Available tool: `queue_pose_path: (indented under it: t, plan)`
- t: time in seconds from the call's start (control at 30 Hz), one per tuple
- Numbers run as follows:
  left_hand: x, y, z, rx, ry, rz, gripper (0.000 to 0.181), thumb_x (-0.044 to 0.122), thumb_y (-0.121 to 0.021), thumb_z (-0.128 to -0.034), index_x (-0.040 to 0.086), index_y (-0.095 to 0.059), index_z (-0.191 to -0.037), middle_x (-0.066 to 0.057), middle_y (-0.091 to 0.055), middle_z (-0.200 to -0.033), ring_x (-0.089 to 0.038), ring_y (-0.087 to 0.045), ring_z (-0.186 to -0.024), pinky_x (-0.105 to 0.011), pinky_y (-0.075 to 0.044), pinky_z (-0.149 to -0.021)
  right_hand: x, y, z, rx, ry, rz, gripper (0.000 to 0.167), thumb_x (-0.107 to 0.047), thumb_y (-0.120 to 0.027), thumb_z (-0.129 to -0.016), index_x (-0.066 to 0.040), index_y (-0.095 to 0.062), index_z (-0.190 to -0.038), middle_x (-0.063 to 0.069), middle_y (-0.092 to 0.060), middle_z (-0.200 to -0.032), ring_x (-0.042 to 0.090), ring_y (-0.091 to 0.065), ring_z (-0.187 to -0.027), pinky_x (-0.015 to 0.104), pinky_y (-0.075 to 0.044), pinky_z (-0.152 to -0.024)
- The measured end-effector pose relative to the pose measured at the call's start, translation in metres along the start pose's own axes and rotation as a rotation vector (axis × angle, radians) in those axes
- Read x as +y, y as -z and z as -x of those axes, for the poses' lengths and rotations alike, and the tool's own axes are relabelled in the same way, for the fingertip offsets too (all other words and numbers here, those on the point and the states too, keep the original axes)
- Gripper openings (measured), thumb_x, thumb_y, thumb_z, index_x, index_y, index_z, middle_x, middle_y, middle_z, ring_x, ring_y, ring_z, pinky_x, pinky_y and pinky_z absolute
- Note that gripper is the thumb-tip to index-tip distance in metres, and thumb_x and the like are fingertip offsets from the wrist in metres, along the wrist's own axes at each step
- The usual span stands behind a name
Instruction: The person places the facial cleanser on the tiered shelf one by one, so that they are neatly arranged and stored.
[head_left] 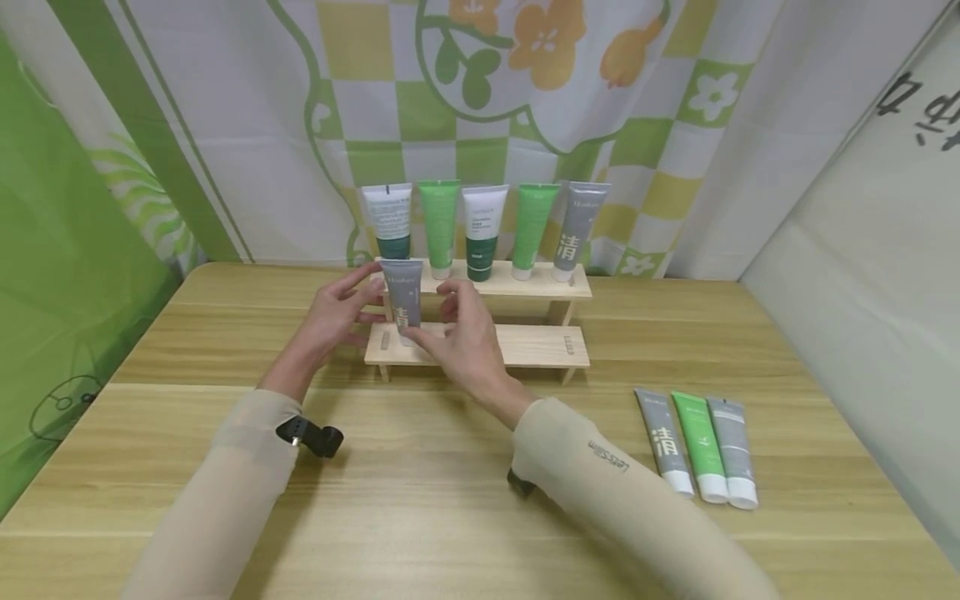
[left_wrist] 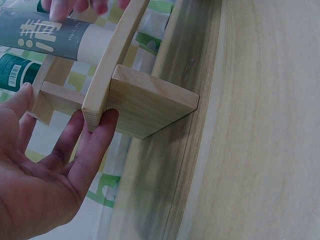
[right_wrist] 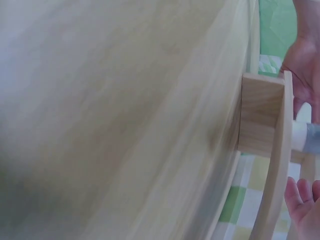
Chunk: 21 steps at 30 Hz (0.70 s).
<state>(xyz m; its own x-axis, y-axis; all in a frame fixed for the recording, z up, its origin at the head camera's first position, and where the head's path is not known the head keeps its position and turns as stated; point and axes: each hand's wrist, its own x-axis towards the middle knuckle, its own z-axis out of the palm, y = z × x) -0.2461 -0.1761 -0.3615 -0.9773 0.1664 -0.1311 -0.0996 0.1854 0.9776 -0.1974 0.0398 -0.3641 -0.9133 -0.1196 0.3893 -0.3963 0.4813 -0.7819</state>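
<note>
A small grey tube (head_left: 405, 292) with a white cap stands cap-down on the left part of the lower shelf (head_left: 517, 343) of a two-step wooden rack. My right hand (head_left: 472, 342) is just right of it, the thumb against its lower front and the other fingers loosely bent, apart from the tube. At the rack's left end is my left hand (head_left: 333, 315); in the left wrist view its fingers (left_wrist: 92, 157) touch the lower board's end and the thumb reaches the upper board. On the upper shelf (head_left: 491, 287) several tubes stand in a row, including a green tube (head_left: 441, 225).
To the right on the wooden table (head_left: 420, 517) lie a grey tube (head_left: 663, 442), a green tube (head_left: 701, 446) and another grey tube (head_left: 732, 450), side by side. A patterned curtain (head_left: 367, 117) hangs behind the rack. A white panel (head_left: 862, 217) borders the table's right side.
</note>
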Motion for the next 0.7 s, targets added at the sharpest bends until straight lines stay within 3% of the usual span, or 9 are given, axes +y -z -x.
queue_pose_path:
  t: [0.2, 0.53, 0.7]
  plan:
    - [-0.003, 0.000, -0.002, -0.001, -0.018, -0.019, 0.066, 0.057, -0.056, -0.0975, 0.035, -0.036, -0.157, -0.022, -0.055, -0.138, -0.037, -0.064, -0.115, -0.045, -0.058, -0.073, 0.006, 0.030, 0.009, -0.005, -0.054, -0.029, 0.061, -0.022, -0.088, -0.081, -0.008, -0.049, -0.127, 0.008, -0.057, -0.105, 0.022, -0.060, -0.095, 0.034, -0.055, -0.082]
    - [-0.001, 0.000, 0.000, -0.008, -0.016, -0.030, 0.065, 0.056, -0.055, -0.0989, 0.035, -0.035, -0.157, -0.021, -0.055, -0.140, -0.036, -0.063, -0.117, -0.045, -0.057, -0.075, 0.022, 0.096, 0.031, -0.039, -0.258, -0.112, 0.061, -0.020, -0.086, -0.084, -0.006, -0.051, -0.133, 0.016, -0.060, -0.116, 0.025, -0.065, -0.097, 0.037, -0.057, -0.078]
    - [-0.001, 0.000, -0.002, -0.008, -0.007, -0.031, 0.066, 0.057, -0.055, -0.0981, 0.035, -0.035, -0.157, -0.020, -0.055, -0.140, -0.036, -0.063, -0.117, -0.045, -0.058, -0.074, 0.037, 0.131, 0.046, -0.085, -0.342, -0.212, 0.064, -0.015, -0.082, -0.087, 0.000, -0.047, -0.138, 0.023, -0.057, -0.121, 0.028, -0.065, -0.099, 0.042, -0.059, -0.077]
